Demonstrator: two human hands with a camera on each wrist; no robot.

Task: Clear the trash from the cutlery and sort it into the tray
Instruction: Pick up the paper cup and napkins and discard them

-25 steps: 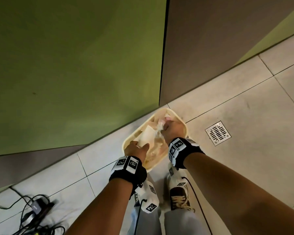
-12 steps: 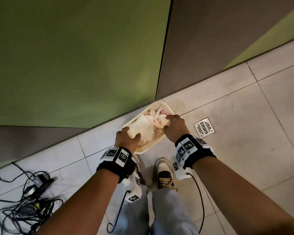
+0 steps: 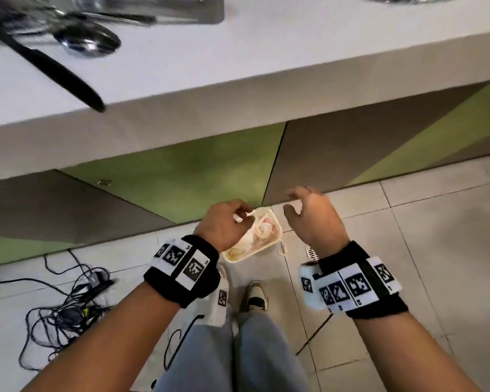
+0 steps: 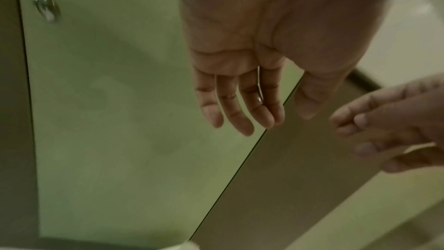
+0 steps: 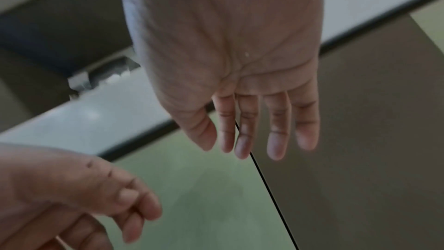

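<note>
left hand [image 3: 224, 226]: empty, fingers [image 4: 240, 113] relaxed | right hand [image 3: 313, 219]: empty, fingers [image 5: 276, 136] loosely spread

The head view is evenly and brightly lit on the counter [image 3: 238, 60], where the cutlery [image 3: 77, 41] smears with motion blur and the spoon bowl shows glare. Straight edges bow near the frame borders. Both wrist views are dim, soft and grainy, with blurred hands [image 4: 240, 64].
</note>
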